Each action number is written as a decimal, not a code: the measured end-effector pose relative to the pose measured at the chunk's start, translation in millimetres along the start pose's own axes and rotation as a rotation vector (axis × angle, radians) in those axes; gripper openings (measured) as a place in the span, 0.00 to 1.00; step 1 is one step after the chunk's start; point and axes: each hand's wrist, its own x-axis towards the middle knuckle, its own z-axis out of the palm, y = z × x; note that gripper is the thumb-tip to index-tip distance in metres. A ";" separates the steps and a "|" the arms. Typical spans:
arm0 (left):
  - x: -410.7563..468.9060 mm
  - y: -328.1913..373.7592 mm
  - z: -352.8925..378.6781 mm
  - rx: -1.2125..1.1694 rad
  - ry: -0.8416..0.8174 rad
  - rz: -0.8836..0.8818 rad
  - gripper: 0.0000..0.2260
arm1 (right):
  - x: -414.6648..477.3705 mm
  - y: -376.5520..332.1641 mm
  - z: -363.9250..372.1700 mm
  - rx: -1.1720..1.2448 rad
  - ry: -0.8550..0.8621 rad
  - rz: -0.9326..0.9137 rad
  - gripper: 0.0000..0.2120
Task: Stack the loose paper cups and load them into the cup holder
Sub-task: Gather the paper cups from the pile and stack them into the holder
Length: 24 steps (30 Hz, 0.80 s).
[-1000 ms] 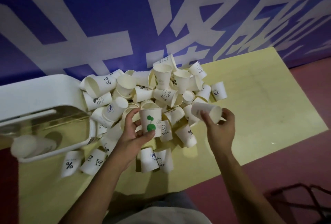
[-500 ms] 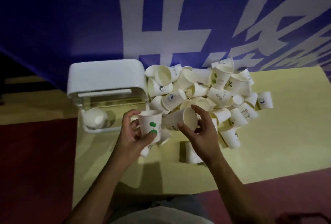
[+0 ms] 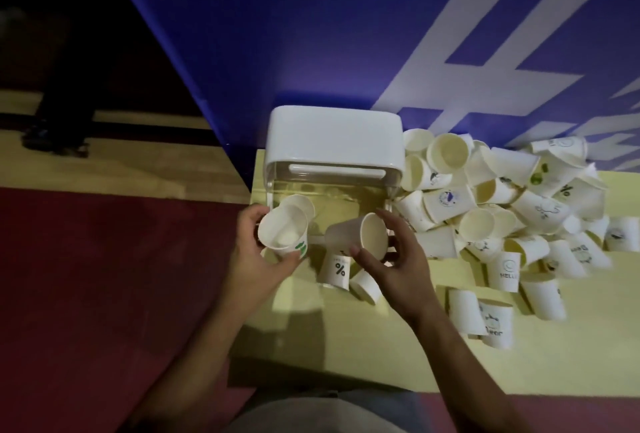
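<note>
The left hand (image 3: 254, 254) curls its fingers and thumb round a green-printed cup (image 3: 282, 237). It holds the cup with the open mouth tipped up toward the camera and the green mark showing low on the cup's right side. The right hand (image 3: 393, 268) grips a plain cup (image 3: 360, 235) by its rim, thumb on the near edge and fingers over the far edge. This cup lies on its side in the air, its base pointing left at the green-printed cup and its mouth facing the palm. The two cups sit just beside each other with a narrow gap between them, both in front of the cup holder (image 3: 332, 134). The holder is a box with a white top and a clear body, standing at the far left end of the yellow table (image 3: 381, 360) against a blue banner (image 3: 311, 34). A cup inside the holder (image 3: 303, 202) shows through the clear wall, just behind the left hand's cup. Under the right hand's thumb stands an upturned percent-sign cup (image 3: 336, 270). The pile of loose cups (image 3: 502, 204) spreads to the right of the holder, apart from both hands.
</note>
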 end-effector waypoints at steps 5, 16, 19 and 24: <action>27.1 -7.4 1.4 0.191 0.031 0.124 0.34 | 3.3 -1.8 4.9 -0.023 0.033 0.026 0.34; 64.5 -35.4 20.4 0.473 -0.095 0.118 0.34 | 6.3 -7.2 -4.5 -0.071 0.073 0.037 0.32; 70.4 -44.2 20.9 0.540 -0.178 0.071 0.37 | 9.9 -9.0 -1.7 -0.098 0.069 0.023 0.34; 77.2 -53.7 24.4 0.549 -0.199 0.006 0.36 | 21.0 -16.0 9.9 -0.134 0.064 -0.039 0.35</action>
